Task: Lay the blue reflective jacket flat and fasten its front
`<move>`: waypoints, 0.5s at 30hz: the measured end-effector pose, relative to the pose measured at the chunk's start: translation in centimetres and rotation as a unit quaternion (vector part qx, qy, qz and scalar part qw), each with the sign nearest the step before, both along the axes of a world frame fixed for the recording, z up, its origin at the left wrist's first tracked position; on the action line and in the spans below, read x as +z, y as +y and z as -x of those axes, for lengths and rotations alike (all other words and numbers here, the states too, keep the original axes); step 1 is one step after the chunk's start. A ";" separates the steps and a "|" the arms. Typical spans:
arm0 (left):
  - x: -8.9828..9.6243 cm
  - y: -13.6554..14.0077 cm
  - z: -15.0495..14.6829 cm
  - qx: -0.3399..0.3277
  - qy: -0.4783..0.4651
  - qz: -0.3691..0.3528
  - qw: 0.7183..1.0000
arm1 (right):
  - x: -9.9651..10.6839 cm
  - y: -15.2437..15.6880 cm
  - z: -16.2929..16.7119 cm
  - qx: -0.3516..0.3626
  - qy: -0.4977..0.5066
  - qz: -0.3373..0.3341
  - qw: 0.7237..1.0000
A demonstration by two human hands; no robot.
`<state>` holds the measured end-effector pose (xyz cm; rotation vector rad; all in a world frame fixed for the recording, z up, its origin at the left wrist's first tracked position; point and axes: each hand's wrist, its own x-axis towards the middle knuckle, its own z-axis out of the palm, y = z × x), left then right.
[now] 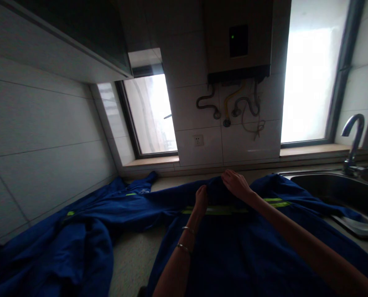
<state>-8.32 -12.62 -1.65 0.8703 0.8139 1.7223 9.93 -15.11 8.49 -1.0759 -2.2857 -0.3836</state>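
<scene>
A blue work jacket (pixel 230 247) with yellow-green and grey reflective strips lies spread over the counter in front of me, its sleeves reaching out to both sides. My left hand (pixel 201 198), below two bangles on the wrist, is closed on the cloth near the jacket's upper edge. Just to its right, my right hand (pixel 236 183) is bent over that same upper edge, fingers together on the fabric; the fingertips are partly hidden. At the left lies a second heap of blue cloth (pixel 54 255) with similar yellow-green strips.
A steel sink (pixel 320 181) with a curved faucet (pixel 354 136) stands at the right, and a jacket sleeve reaches its rim. Pale counter (pixel 134 255) shows between the blue garments. A water heater (pixel 238 37) hangs above, and a cabinet (pixel 63 37) overhangs the left side.
</scene>
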 end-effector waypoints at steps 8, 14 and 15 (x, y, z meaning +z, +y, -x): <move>1.3 -1.2 0.1 0.001 0.086 -0.002 0.996 | -4.9 -0.5 2.0 0.040 0.058 0.141 0.987; 4.2 -3.4 0.4 0.195 0.386 -0.016 0.902 | -6.4 1.7 2.5 0.092 0.099 0.189 0.973; 5.0 -3.9 0.2 0.260 0.465 -0.019 0.846 | -6.7 1.7 2.7 0.090 0.108 0.182 0.973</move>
